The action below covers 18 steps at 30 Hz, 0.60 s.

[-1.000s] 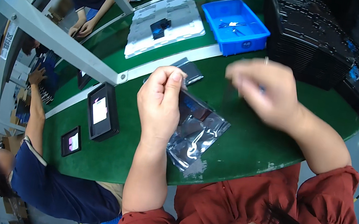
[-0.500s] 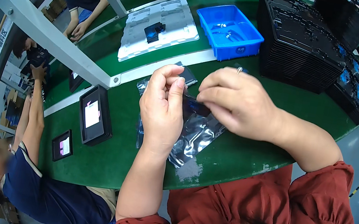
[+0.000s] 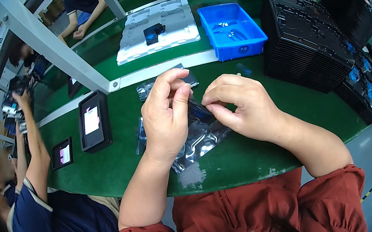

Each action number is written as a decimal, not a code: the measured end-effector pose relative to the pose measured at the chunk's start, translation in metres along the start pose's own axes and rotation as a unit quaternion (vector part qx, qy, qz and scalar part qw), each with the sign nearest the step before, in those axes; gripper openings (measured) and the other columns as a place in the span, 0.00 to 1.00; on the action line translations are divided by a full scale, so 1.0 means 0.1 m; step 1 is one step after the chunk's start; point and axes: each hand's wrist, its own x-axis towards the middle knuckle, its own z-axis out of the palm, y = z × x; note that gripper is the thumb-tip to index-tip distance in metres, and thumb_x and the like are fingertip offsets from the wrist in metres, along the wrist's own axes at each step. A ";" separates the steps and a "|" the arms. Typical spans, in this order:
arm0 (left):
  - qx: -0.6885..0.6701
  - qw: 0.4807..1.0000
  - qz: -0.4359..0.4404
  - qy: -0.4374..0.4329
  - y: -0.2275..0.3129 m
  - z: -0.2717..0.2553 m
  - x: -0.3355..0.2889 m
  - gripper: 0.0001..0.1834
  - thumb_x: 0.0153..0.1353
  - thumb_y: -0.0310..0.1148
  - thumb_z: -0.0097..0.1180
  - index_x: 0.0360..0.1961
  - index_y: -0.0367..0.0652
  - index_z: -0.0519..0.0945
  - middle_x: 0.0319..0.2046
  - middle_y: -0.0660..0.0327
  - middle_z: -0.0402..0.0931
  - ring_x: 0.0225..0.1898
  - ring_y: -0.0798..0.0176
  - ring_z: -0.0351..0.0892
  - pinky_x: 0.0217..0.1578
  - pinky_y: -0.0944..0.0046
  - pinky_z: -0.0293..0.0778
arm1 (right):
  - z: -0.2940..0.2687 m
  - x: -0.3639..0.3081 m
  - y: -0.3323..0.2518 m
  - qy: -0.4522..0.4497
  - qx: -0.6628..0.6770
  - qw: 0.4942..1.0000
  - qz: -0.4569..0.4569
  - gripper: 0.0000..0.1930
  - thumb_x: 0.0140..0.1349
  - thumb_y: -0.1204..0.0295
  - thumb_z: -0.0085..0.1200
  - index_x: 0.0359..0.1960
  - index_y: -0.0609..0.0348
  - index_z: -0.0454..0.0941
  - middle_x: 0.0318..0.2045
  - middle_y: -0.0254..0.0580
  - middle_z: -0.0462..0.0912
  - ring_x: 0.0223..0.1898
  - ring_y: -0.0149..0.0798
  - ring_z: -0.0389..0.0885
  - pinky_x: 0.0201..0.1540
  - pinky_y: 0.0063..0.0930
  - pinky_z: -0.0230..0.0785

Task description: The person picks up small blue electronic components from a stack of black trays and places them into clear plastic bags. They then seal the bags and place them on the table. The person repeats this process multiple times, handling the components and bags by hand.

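Film: I have the clear, crinkled film [image 3: 201,143] as the middle of my clock, 12 pointing away from the wearer; it spreads over the green bench [image 3: 258,152] close to the near edge
Dark part: the dark part [image 3: 202,114] lies at the film's 12 o'clock end, between the two hands, its ends partly hidden from me
Left hand: I see the left hand [image 3: 164,117] between 9 and 10 o'clock, fingers curled, thumb upright and near the forefinger; the palm side is hidden, so I cannot tell whether it grips
Right hand: I see the right hand [image 3: 242,105] at 1 o'clock, thumb and forefinger narrowed to a pinch by the dark part's edge; what sits between the tips is too small for me to make out
Packet: another shiny packet [image 3: 189,74] rests at 11 o'clock, just beyond the left hand
Bin: the blue bin [image 3: 232,30] stands at 12 o'clock, some clear pieces inside
Grey tray: at 11 o'clock, the grey tray [image 3: 134,41] carries a small black piece [image 3: 153,34]
Black stack: a tall black stack [image 3: 303,62] of trays rises at 1 o'clock
Framed panels: at 9 o'clock I have a deep black tray [image 3: 104,137] with a pale panel [image 3: 92,121] in it
Co-worker: a navy sleeve [image 3: 36,204] shows between 7 and 8 o'clock
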 end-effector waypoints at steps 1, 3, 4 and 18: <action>-0.002 1.000 -0.002 -0.001 0.00 0.01 0.00 0.10 0.63 0.23 0.50 0.46 0.37 0.74 0.28 0.65 0.73 0.30 0.74 0.72 0.33 0.74 0.69 | 0.00 0.00 0.00 0.001 -0.010 1.000 -0.011 0.07 0.48 0.82 0.59 0.31 0.61 0.79 0.31 0.40 0.80 0.34 0.41 0.80 0.37 0.31 0.73; 0.004 1.000 -0.008 0.000 0.01 0.02 -0.01 0.11 0.63 0.23 0.50 0.47 0.37 0.74 0.28 0.64 0.73 0.30 0.74 0.72 0.33 0.74 0.68 | 0.00 0.00 -0.02 0.012 -0.011 1.000 -0.012 0.08 0.48 0.81 0.59 0.31 0.61 0.79 0.32 0.40 0.80 0.34 0.41 0.80 0.36 0.31 0.73; 0.008 1.000 -0.011 0.000 0.01 0.02 -0.02 0.11 0.63 0.23 0.50 0.47 0.37 0.74 0.28 0.64 0.73 0.30 0.74 0.72 0.33 0.74 0.68 | 0.01 0.00 -0.02 0.018 -0.011 1.000 -0.013 0.08 0.48 0.81 0.59 0.31 0.61 0.79 0.33 0.39 0.80 0.34 0.41 0.80 0.36 0.31 0.73; 0.002 1.000 -0.018 0.013 0.04 0.03 -0.02 0.12 0.64 0.22 0.49 0.48 0.37 0.73 0.28 0.64 0.73 0.30 0.74 0.72 0.33 0.74 0.68 | 0.02 -0.01 -0.03 0.006 -0.036 0.999 0.012 0.09 0.47 0.77 0.62 0.32 0.60 0.78 0.39 0.40 0.78 0.37 0.41 0.80 0.36 0.30 0.75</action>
